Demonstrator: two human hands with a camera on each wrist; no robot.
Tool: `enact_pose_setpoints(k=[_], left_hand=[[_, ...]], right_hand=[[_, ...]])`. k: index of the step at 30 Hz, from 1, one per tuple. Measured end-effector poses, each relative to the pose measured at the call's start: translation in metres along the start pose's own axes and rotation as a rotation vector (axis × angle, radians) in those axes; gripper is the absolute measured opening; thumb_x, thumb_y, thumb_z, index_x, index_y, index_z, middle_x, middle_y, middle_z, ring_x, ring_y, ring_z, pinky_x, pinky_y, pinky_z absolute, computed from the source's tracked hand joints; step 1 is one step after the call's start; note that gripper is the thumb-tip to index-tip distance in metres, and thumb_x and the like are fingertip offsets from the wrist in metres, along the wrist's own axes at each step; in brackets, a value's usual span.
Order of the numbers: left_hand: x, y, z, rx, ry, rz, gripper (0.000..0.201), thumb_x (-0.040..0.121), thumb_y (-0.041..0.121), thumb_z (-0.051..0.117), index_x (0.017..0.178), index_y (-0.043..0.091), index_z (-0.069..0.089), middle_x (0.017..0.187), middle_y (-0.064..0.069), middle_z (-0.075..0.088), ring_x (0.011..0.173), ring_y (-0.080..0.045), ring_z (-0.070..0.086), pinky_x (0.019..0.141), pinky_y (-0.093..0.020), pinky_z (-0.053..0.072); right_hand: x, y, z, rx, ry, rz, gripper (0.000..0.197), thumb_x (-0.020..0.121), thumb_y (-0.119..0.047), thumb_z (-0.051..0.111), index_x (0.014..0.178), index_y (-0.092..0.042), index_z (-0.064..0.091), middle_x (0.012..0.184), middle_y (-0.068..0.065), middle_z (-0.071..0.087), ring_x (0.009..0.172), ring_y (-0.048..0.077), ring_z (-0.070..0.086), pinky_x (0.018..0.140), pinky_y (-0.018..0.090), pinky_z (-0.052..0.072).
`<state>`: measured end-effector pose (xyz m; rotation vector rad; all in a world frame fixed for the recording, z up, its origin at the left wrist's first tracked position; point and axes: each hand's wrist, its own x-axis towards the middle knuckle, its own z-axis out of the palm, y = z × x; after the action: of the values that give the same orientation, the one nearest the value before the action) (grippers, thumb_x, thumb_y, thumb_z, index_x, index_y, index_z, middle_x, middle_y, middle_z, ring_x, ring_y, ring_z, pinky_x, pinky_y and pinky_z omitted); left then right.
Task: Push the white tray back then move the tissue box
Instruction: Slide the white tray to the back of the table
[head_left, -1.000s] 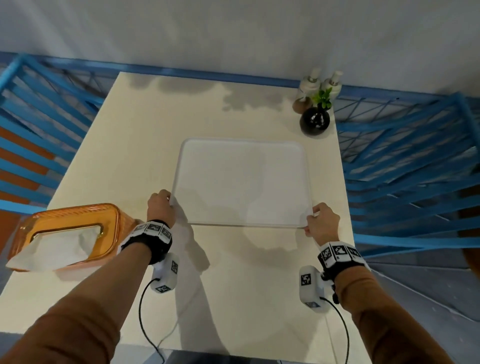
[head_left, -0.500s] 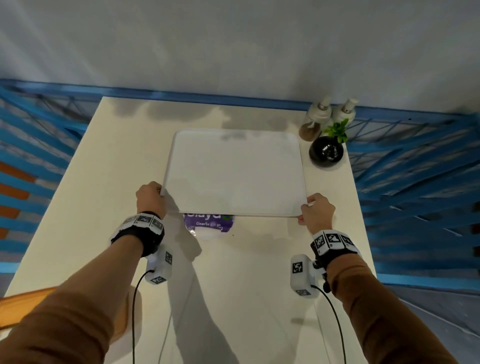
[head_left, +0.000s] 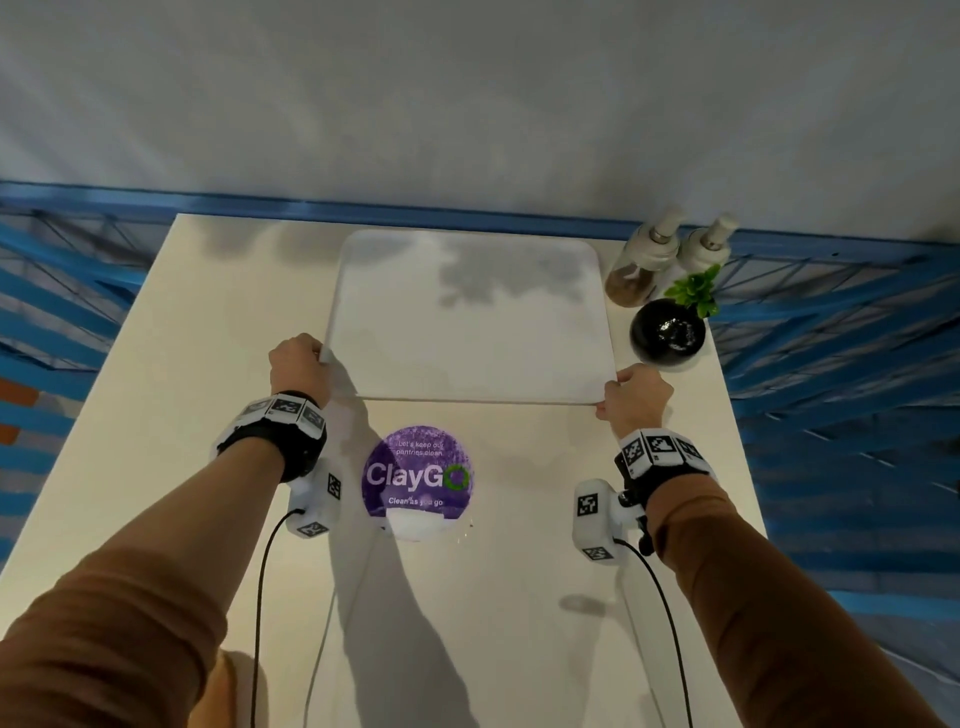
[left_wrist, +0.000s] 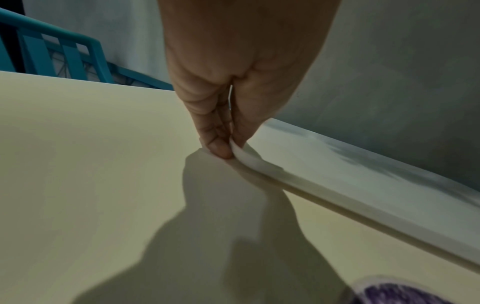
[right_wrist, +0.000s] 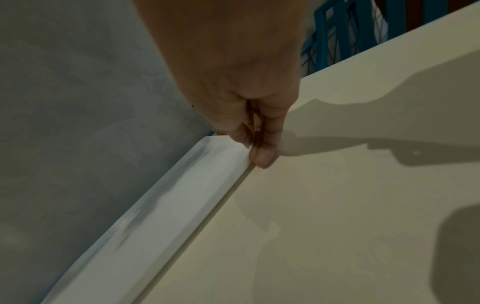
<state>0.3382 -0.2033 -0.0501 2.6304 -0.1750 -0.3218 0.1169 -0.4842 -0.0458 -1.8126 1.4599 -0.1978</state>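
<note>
The white tray (head_left: 470, 317) lies flat on the cream table (head_left: 197, 332), its far edge close to the table's back edge by the wall. The left hand (head_left: 298, 366) grips the tray's near left corner: in the left wrist view the thumb lies on top of the rim and the fingertips (left_wrist: 219, 147) are curled together under and against its edge, clamping the corner between them. The right hand (head_left: 636, 397) holds the tray's near right corner in the same way; in the right wrist view one fingertip (right_wrist: 263, 157) presses against the outer edge of the rim where it meets the table, with the thumb on the rim above it, fingers close together.

Just nearer than the tray's near edge, between the two wrists, a round purple sticker (head_left: 418, 478) reading "ClayGo" is stuck to the table. Beside the tray's far right corner stand two pump bottles (head_left: 670, 257) and a round black vase (head_left: 667, 335) with a green plant.

Of the tissue box, only an orange sliver (head_left: 228, 680) shows, far nearer than the tray, behind the left sleeve.
</note>
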Motion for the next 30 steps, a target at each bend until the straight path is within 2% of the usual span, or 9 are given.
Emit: enact_pose_setpoints(k=[6,10,13,15,17,21,25,28,30], left_hand=[[0.003,0.001,0.002,0.024,-0.008,0.005,0.026,0.088,0.001,0.05,0.109,-0.008,0.062,0.11,-0.031,0.065,0.105,-0.045,0.058,0.089,-0.043,0.045],[-0.001,-0.001,0.002,0.064,-0.041,0.011,0.028,0.087,-0.001,0.05,0.112,-0.007,0.058,0.115,-0.032,0.06,0.11,-0.045,0.054,0.091,-0.045,0.043],[-0.006,0.002,-0.003,0.091,-0.103,-0.007,0.035,0.086,0.0,0.049,0.121,-0.006,0.052,0.122,-0.031,0.057,0.117,-0.044,0.051,0.096,-0.044,0.041],[-0.016,0.008,-0.009,0.086,-0.136,-0.044,0.044,0.088,0.004,0.049,0.131,-0.004,0.043,0.129,-0.031,0.051,0.122,-0.043,0.047,0.099,-0.044,0.041],[-0.03,0.019,-0.016,0.07,-0.147,-0.05,0.054,0.087,0.006,0.051,0.138,-0.001,0.035,0.134,-0.031,0.043,0.124,-0.045,0.044,0.1,-0.047,0.042],[-0.075,0.054,-0.039,-0.006,-0.153,0.124,0.059,0.086,0.011,0.056,0.141,0.003,0.035,0.137,-0.027,0.044,0.125,-0.041,0.045,0.104,-0.041,0.037],[-0.144,0.083,-0.071,-0.164,-0.238,0.314,0.049,0.087,0.018,0.059,0.134,0.014,0.047,0.134,-0.013,0.053,0.114,-0.028,0.059,0.09,-0.028,0.044],[-0.203,0.084,-0.101,-0.253,-0.267,0.422,0.043,0.088,0.02,0.059,0.13,0.019,0.053,0.13,-0.005,0.057,0.106,-0.02,0.063,0.083,-0.02,0.045],[-0.238,0.072,-0.123,-0.265,-0.247,0.46,0.04,0.088,0.019,0.06,0.127,0.02,0.055,0.127,-0.001,0.059,0.099,-0.014,0.063,0.076,-0.009,0.046]], right_hand=[[0.003,0.0,0.003,-0.015,0.011,0.018,0.015,0.08,-0.007,0.052,0.069,-0.018,0.051,0.054,0.001,0.058,0.07,0.037,0.072,0.077,0.051,0.058],[-0.001,-0.002,0.0,0.005,-0.01,0.036,0.015,0.085,-0.003,0.051,0.096,-0.001,0.06,0.087,0.021,0.07,0.07,0.037,0.072,0.072,0.048,0.061],[-0.006,-0.006,-0.006,-0.01,-0.067,0.042,0.024,0.085,-0.003,0.054,0.108,0.002,0.055,0.107,0.02,0.066,0.091,0.035,0.069,0.076,0.045,0.059],[-0.015,-0.009,-0.015,-0.041,-0.094,0.042,0.029,0.087,-0.006,0.055,0.115,0.003,0.052,0.108,0.011,0.059,0.093,0.029,0.062,0.064,0.033,0.053],[-0.025,-0.009,-0.025,-0.024,-0.109,0.006,0.031,0.088,-0.01,0.054,0.117,0.002,0.051,0.109,0.019,0.06,0.083,0.027,0.058,0.058,0.032,0.052],[-0.061,-0.013,-0.053,-0.018,-0.173,-0.183,0.025,0.085,-0.013,0.058,0.109,-0.005,0.059,0.102,0.023,0.065,0.084,0.027,0.058,0.087,0.05,0.054],[-0.12,-0.018,-0.088,-0.065,-0.271,-0.431,0.019,0.087,-0.013,0.058,0.104,-0.012,0.065,0.091,0.009,0.064,0.084,0.025,0.061,0.08,0.038,0.055],[-0.167,-0.015,-0.107,-0.108,-0.343,-0.58,0.016,0.088,-0.016,0.058,0.102,-0.016,0.067,0.092,0.004,0.065,0.069,0.013,0.058,0.056,0.006,0.044],[-0.198,-0.011,-0.115,-0.114,-0.396,-0.66,0.016,0.088,-0.016,0.058,0.101,-0.018,0.067,0.094,0.0,0.065,0.065,0.004,0.057,0.057,0.001,0.041]])
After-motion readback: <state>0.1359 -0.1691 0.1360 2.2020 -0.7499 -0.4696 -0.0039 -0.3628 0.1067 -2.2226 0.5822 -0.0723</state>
